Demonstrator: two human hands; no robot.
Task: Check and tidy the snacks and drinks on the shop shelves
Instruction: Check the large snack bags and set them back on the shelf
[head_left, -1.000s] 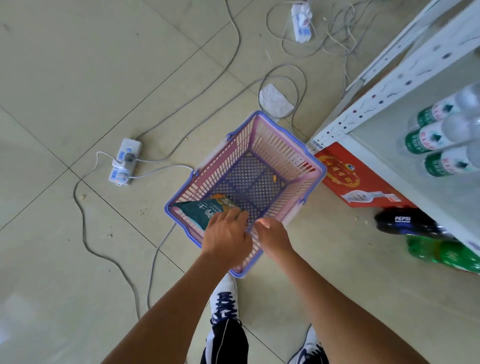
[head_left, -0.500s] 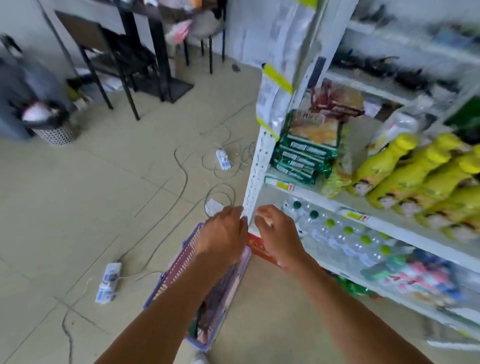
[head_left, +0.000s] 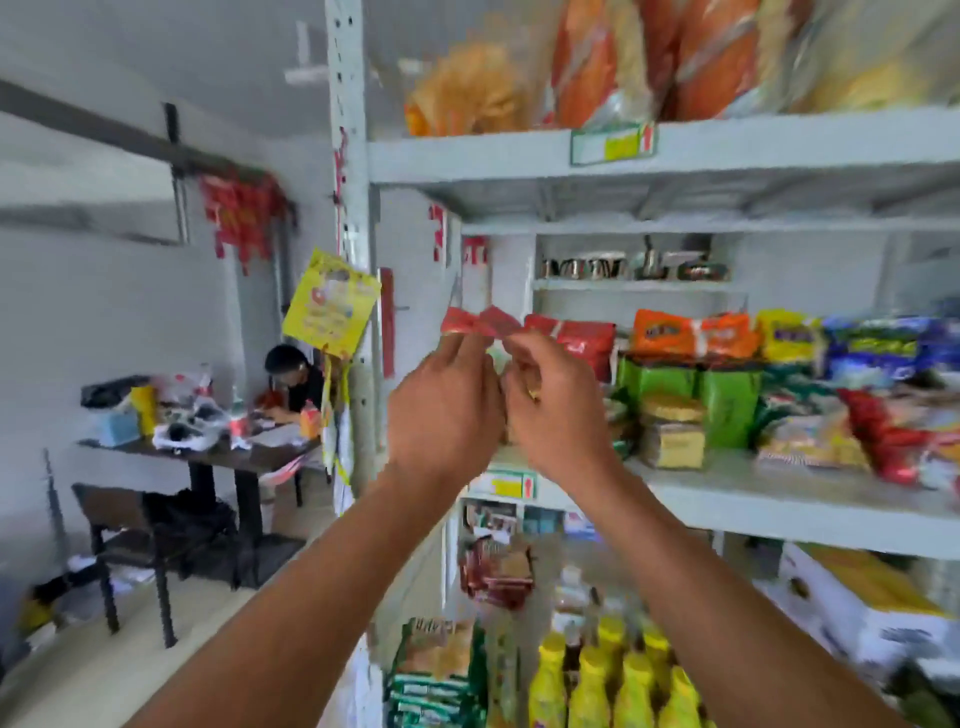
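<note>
Red packet (head_left: 480, 323) at left end of middle shelf (head_left: 727, 501), near post (head_left: 347, 156). Left hand (head_left: 447, 415), right hand (head_left: 558, 415) both pinching its lower edge, fingers curled. Likely light, soft, crinkly, slippery film; hold edges, don't crush middle.

view is no longer looking down at the floor and basket; it is now facing the snack shelves head-on. both hands are now standing raised before the middle shelf (head_left: 727, 499), having come up from the basket. the left hand (head_left: 447, 410) is no longer touching the teal bag; its fingertips are now reaching the lower edge of a red packet (head_left: 480, 321), the right hand (head_left: 556, 410) just beside it doing likewise. blur is hiding whether either is gripping. basket and teal bag are now lying out of view
</note>
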